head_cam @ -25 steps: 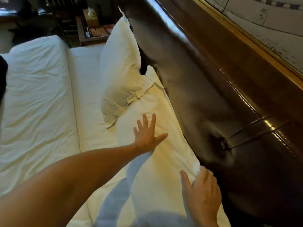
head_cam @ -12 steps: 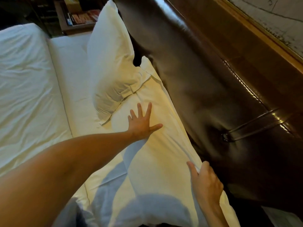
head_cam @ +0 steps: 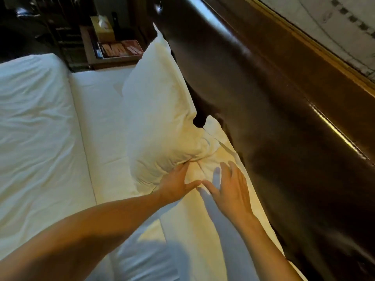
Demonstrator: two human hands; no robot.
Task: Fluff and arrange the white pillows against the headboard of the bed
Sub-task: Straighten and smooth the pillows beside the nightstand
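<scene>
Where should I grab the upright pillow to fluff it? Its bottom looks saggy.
Grip the upright pillow by its bunched lower corner, beside the left hand, coming from the mattress side. The headboard probably blocks its back, and the flat pillow lies against that end.

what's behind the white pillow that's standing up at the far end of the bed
Behind the upright white pillow is the dark glossy padded headboard, which it leans against. A dark gap shows at its lower right edge. Whatever lies lower behind it is covered.

Open sheet (head_cam: 97, 118) left; headboard (head_cam: 263, 118) blocking right.
</scene>
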